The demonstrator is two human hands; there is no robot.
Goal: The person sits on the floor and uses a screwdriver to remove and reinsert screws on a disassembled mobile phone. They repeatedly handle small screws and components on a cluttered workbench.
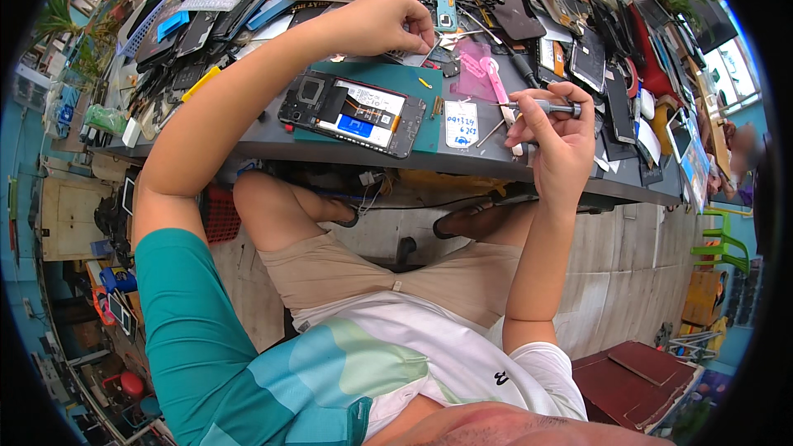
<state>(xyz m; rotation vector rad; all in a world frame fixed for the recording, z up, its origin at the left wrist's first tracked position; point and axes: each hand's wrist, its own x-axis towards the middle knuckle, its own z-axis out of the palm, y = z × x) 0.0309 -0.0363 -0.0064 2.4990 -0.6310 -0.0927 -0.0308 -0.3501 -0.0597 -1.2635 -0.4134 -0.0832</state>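
Phone [353,114] near table edge [462,160], hands [555,128] apart

From where I stand, I see a short-sleeved, smooth fabric shirt [462,343] in several colours: the left sleeve [190,306] is deep teal, the right sleeve [552,372] white. Across the white front run overlapping rounded patches [330,359] of blue, aqua and pale green, with a small, curvy black mark [501,377] on the chest. Below are plain beige cloth shorts [306,272] with a small light fastening [397,287] at the waist, then dark open sandals [450,225]. The left hand [382,23] and right hand [562,139] are bare.
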